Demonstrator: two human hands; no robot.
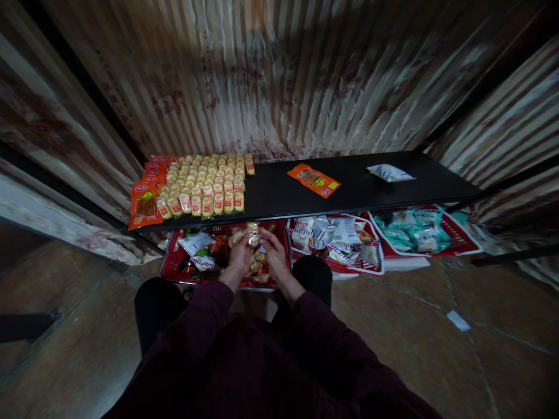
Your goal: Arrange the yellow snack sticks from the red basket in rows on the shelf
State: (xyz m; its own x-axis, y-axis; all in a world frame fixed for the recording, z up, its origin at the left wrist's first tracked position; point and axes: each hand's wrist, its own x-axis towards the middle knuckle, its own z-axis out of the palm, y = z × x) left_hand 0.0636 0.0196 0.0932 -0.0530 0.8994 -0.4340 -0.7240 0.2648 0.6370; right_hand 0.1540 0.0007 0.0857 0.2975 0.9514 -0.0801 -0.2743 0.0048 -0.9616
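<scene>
Over the left red basket (pixel 168 272), a small clear-wrapped snack cake (pixel 253 233) is between my two hands. My left hand (pixel 239 257) has its fingers closed on the cake's lower left side. From the other side, the curled fingers of my right hand (pixel 275 254) pinch at its edge. Loose wrapped cakes (pixel 257 265) lie in the basket below, with white-and-blue packets (pixel 196 243) on its left side. On the black shelf (pixel 271 189) just beyond, similar yellow wrapped cakes (pixel 207 205) stand in several close rows.
Orange snack packets (pixel 146 203) line the shelf's left end. A single orange packet (pixel 313 179) and a white packet (pixel 390 173) lie farther right. Under the shelf are a middle basket (pixel 379 269) of white packets and a right basket (pixel 474 249) of teal packets. Striped curtains hang behind.
</scene>
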